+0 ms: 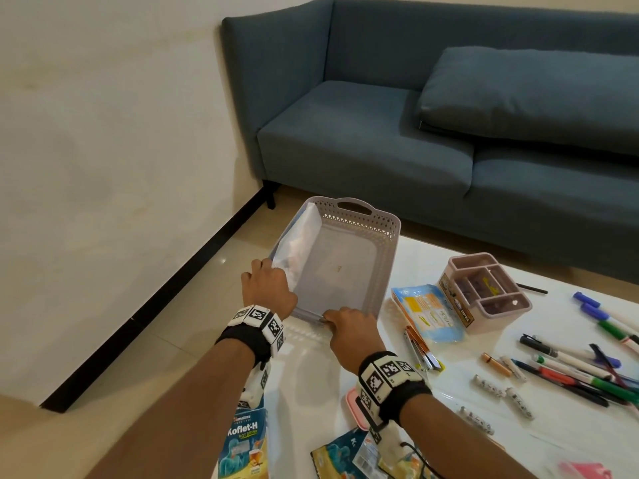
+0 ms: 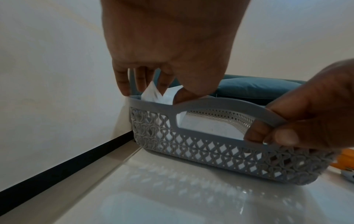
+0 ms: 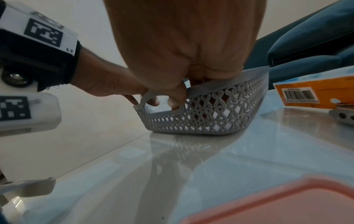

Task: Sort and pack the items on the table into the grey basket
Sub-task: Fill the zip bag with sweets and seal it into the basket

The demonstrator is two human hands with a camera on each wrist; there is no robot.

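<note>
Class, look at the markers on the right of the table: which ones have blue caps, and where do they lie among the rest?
The two blue-capped markers lie farthest from the person, beyond the green-capped marker.

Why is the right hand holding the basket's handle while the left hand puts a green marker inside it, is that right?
Not quite. The left hand pinches a clear plastic bag, not a green marker, standing it against the grey basket's left wall. The left wrist view shows this. The right hand does hold the near handle.

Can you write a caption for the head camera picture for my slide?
Left hand tucks a white packet into the grey basket while the right hand holds its near handle.
</note>
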